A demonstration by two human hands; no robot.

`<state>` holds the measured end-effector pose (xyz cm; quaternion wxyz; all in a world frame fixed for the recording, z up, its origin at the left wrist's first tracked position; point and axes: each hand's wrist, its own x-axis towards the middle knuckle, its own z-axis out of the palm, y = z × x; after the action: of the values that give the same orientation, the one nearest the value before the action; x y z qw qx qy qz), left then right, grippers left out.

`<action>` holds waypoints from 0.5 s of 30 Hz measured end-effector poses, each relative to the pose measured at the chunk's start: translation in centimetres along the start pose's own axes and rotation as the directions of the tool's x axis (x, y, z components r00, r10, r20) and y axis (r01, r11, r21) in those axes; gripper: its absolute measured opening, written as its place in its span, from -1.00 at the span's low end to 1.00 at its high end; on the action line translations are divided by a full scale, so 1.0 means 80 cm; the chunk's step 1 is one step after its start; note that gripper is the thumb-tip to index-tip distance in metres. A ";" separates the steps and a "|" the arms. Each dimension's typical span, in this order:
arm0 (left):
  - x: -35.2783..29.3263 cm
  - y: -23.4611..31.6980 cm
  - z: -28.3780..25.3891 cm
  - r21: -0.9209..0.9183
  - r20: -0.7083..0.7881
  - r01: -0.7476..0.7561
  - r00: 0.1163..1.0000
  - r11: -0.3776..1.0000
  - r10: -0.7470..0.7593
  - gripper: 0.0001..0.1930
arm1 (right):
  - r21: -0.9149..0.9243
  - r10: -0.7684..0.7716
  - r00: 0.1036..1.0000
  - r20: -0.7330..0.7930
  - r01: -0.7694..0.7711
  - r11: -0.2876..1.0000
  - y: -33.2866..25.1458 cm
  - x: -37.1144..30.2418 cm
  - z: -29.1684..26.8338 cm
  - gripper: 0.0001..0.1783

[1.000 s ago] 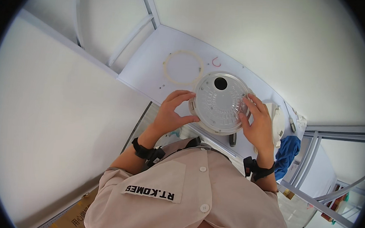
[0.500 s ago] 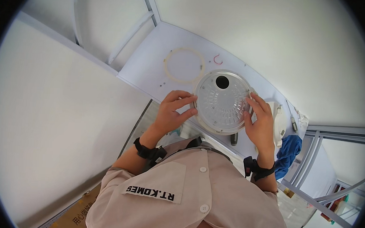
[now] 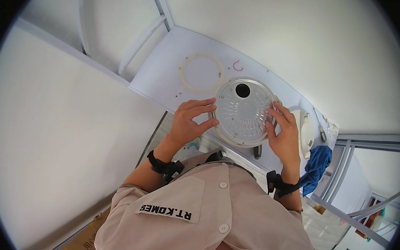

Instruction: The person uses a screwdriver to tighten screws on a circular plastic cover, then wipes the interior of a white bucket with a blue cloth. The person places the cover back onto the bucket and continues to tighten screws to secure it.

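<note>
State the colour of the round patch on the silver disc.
The round patch is black, clearest in the head view.

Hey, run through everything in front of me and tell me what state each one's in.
Round metal plate: between both hands, face showing
Left hand: open, at plate's left rim
Right hand: open, at plate's right rim
Ring: lying flat
Red wire: bent, lying loose
Gray handle: partly hidden by plate
Screwdriver: lying down
Blue cloth: crumpled

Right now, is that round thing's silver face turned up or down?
Up: the round thing shows its silver face and black circle to the downward-looking head camera, between the left hand and the right hand.
</note>
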<state>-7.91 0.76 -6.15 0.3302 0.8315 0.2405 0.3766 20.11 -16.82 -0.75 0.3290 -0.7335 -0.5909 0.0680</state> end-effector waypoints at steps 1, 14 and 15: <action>0.000 0.000 -0.001 0.005 0.013 0.009 1.000 1.000 -0.009 -0.54 | 0.019 -0.001 1.000 -0.005 0.001 1.000 0.001 0.000 0.001 -0.50; -0.013 -0.026 0.017 -0.085 -0.022 -0.079 0.997 0.993 0.078 -0.33 | 0.137 0.022 0.998 -0.062 -0.013 0.990 0.019 -0.006 0.007 -0.55; -0.015 -0.028 0.018 -0.103 -0.023 -0.077 0.997 0.992 0.075 -0.33 | 0.154 0.031 0.998 -0.062 -0.021 0.988 0.019 -0.007 0.008 -0.55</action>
<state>-7.82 0.95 -9.05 0.3561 0.8182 0.1920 0.4085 20.91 -17.20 -2.29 0.4024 -0.7153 -0.5636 0.0940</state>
